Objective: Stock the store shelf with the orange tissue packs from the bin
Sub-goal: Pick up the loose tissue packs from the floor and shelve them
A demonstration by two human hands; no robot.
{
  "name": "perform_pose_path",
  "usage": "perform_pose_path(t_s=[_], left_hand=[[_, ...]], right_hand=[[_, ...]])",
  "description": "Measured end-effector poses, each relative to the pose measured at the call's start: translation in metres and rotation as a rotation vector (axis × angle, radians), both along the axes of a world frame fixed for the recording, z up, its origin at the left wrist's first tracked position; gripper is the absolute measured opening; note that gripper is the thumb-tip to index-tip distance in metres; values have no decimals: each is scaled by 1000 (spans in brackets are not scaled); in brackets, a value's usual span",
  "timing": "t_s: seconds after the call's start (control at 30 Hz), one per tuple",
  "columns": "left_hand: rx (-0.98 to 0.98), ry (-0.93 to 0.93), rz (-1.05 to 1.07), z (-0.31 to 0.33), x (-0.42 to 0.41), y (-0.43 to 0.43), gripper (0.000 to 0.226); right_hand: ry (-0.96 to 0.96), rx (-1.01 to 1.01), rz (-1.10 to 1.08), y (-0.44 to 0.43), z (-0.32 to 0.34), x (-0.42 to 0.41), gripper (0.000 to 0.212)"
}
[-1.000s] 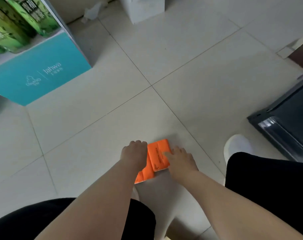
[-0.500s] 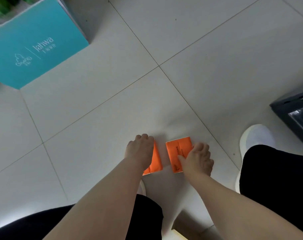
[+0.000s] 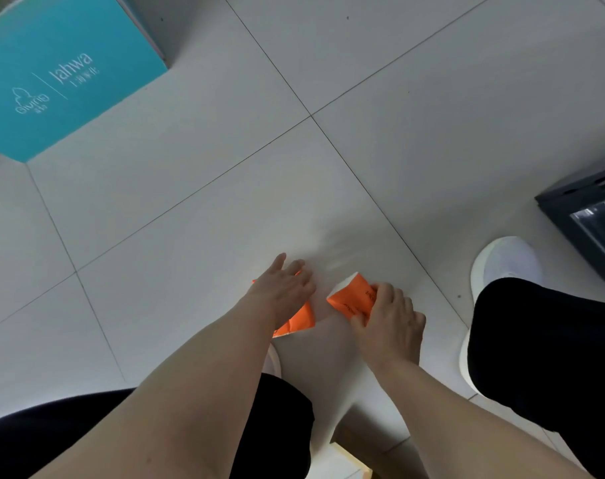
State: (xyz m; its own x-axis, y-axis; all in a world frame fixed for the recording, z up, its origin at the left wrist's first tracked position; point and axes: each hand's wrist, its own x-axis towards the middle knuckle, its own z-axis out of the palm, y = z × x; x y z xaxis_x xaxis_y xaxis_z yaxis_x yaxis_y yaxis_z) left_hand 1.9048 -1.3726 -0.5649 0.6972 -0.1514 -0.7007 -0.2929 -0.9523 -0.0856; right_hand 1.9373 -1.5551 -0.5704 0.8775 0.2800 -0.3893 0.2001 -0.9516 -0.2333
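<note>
Two orange tissue packs lie low on the white tiled floor in front of me. My right hand (image 3: 389, 318) grips the right pack (image 3: 353, 297) with curled fingers and thumb, tilting its far end up off the tiles. The left pack (image 3: 299, 319) lies flat, mostly hidden under my left hand (image 3: 284, 288), whose fingers are spread and fairly straight over it. No bin or shelf with orange packs is in view.
A teal cardboard box (image 3: 62, 77) stands at the far left. A dark metal shelf base (image 3: 584, 216) juts in at the right edge. My white shoe (image 3: 505, 261) and black trouser legs flank the hands. A light wooden corner (image 3: 351, 459) shows at the bottom.
The two packs have been drawn apart. My right hand has closed round the right pack and tipped it up. My left hand's fingers have straightened over the left pack.
</note>
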Motion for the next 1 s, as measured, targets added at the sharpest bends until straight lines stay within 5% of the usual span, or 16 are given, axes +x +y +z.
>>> perform_pose_path(t_s=[0.27, 0.47, 1.0], left_hand=[[47, -14, 14, 0, 6, -7, 28], [44, 110, 440, 23, 14, -15, 37], [-152, -503, 573, 231, 13, -67, 59]], right_hand=[[111, -10, 49, -9, 2, 5, 44], [92, 36, 33, -8, 22, 22, 43], [-275, 309, 59, -69, 204, 13, 44]])
